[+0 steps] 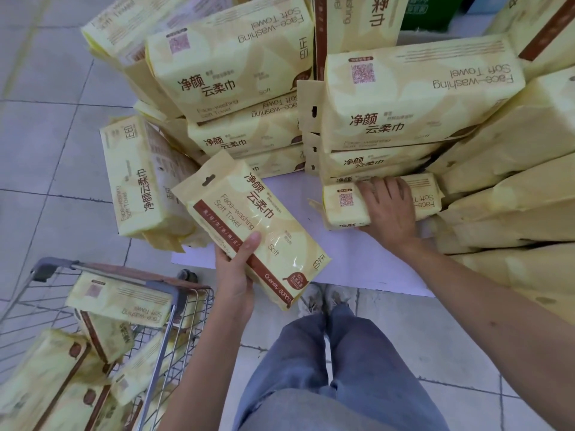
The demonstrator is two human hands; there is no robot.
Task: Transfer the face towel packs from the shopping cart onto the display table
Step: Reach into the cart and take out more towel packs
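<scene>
Two bare hands are in view, the left hand (235, 275) and the right hand (389, 209). One pale yellow plastic face towel pack with a brown stripe (249, 225) is held up in the left fingers (253, 239). At least twelve more yellow packs (413, 88) lie on the white surface (342, 259) in overlapping stacks, too crowded for an exact count. One grey wire shopping cart (175, 301) holds at least five packs (118, 300). There are two worn shoes (326, 298) and one dark green box (432, 10)
</scene>
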